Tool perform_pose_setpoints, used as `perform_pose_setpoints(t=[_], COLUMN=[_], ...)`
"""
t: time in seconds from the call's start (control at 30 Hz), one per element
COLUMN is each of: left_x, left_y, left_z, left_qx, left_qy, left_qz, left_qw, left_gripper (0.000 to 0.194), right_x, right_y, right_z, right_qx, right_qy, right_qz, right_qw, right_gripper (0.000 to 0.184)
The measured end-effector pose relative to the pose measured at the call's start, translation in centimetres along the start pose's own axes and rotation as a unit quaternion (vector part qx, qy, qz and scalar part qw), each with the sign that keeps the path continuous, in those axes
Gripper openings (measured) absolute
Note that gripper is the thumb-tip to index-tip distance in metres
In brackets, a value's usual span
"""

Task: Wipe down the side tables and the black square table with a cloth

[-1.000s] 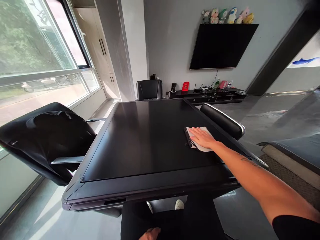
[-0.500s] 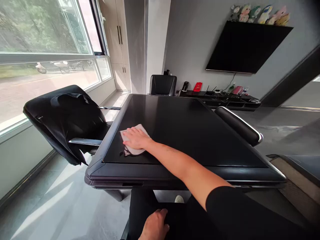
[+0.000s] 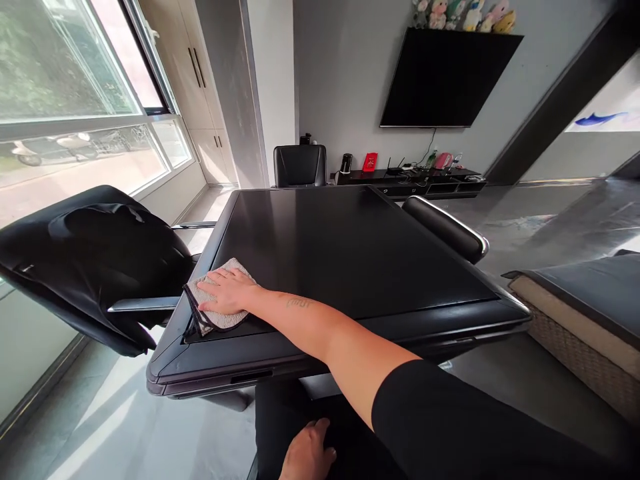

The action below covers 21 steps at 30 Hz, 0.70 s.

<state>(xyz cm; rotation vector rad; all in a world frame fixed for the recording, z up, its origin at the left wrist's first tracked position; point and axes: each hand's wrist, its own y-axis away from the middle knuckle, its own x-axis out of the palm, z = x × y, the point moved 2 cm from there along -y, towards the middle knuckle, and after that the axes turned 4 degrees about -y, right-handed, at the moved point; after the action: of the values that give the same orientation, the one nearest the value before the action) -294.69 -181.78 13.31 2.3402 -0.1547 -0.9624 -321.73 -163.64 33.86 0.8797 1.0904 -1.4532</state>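
My right hand [image 3: 228, 291] lies flat, fingers stretched out, on a grey folded cloth [image 3: 210, 317] at the near left corner of a square black table [image 3: 345, 253]. The arm reaches across my body from the lower right. My left hand [image 3: 306, 455] rests low at the bottom edge of the picture, on my dark trousers, fingers loosely curled with nothing seen in them.
A black leather chair [image 3: 95, 260] with a dark garment on it stands at the table's left. Another chair [image 3: 445, 227] is on the right and a third [image 3: 299, 165] at the far end. A wall television [image 3: 445, 79], low console [image 3: 410, 181], windows [image 3: 60, 100] and a sofa [image 3: 585, 300] surround.
My right hand slid the cloth from the table's right side across to the left, then a little nearer to the front left corner. My left hand has come further into view.
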Motion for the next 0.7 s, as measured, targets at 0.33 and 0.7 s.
perform_pose_setpoints(t=[0.33,0.7], left_x=[0.6,0.7], left_y=[0.1,0.8], left_z=[0.2,-0.6], left_qx=[-0.013,-0.025], left_qy=[-0.032,-0.077], left_qz=[0.007,0.003], left_qw=[0.999,0.997], left_gripper=[0.084,0.080], right_x=[-5.2,-15.5], right_y=[11.3,35.4], right_z=[-7.4,-23.7], right_qx=[0.065,0.349], right_qy=[0.031,0.117], right_qz=[-0.007,-0.026], right_qw=[0.997,0.929], right_gripper=[0.081,0.085])
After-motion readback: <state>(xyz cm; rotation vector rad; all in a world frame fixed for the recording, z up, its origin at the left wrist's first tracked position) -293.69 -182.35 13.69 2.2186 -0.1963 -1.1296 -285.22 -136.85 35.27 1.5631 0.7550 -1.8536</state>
